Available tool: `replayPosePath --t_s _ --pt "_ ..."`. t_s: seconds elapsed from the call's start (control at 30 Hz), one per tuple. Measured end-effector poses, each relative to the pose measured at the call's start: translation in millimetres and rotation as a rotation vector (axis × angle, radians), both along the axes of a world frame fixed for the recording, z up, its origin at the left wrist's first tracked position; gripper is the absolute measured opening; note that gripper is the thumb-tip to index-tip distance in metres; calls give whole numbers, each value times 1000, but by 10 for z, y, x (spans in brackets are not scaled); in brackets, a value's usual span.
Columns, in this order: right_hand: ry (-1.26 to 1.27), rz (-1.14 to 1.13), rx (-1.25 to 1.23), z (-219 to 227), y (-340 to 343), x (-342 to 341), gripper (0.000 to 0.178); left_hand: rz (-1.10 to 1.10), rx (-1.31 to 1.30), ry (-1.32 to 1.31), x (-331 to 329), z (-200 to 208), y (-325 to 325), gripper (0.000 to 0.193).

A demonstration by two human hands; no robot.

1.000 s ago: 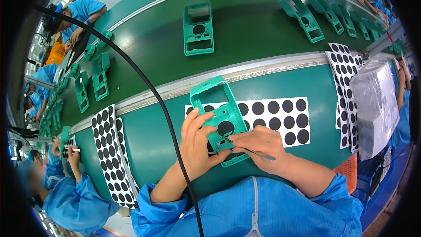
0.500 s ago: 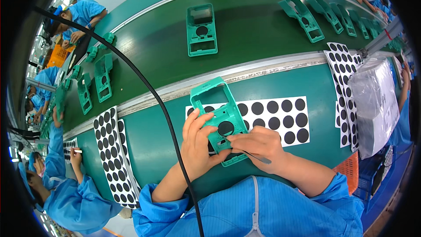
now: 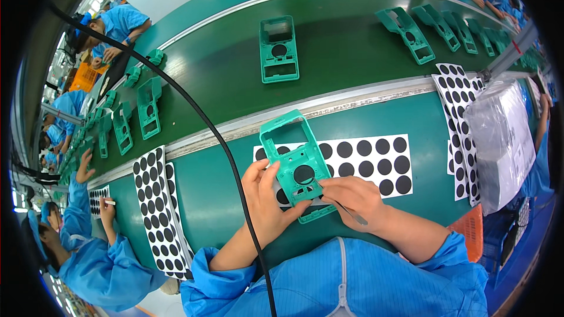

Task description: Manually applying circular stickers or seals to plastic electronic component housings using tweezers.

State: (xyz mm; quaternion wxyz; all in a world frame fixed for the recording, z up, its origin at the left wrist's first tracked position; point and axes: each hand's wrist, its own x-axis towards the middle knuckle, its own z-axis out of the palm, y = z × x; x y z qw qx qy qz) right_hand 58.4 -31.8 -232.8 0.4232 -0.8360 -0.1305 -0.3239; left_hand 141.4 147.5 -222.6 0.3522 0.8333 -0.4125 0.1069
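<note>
My left hand is closed around the left side of a green plastic housing, holding it tilted above the bench. Set in the round recess of the housing is a black disc. My right hand pinches slim metal tweezers whose blunt end points down and right. Their tip is by the lower right edge of the disc, partly hidden by my fingers. Under the housing lies a white sheet of round black stickers, partly covered by it.
Beyond a metal rail, a green belt carries several similar housings. Sticker sheets are stacked at left and right, beside a clear plastic bag. A black cable crosses in front. Co-workers sit at left.
My right hand has drawn slightly back, and the tweezers' tip has moved from over the disc to its edge. The view has shifted slightly; a blue sleeve now shows more at the top.
</note>
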Motion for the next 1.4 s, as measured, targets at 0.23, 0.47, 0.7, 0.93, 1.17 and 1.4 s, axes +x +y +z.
replayPosePath --t_s 0.23,0.47,0.7,0.93,1.17,1.4 --pt "19 -13 -129 53 19 -13 27 -11 -93 129 -16 -70 38 101" --pt "39 -22 -160 81 37 -28 27 -24 -53 169 -18 -103 63 103" --pt "25 10 -187 126 37 3 24 -3 -29 316 -27 -51 70 99" --pt "16 34 -102 114 42 16 22 -35 31 629 -53 180 61 85" --pt "-144 43 -35 174 -78 -52 24 -136 -528 1198 72 97 79 67" --pt "-220 13 0 225 -90 -99 24 7 -783 1159 860 196 50 47"
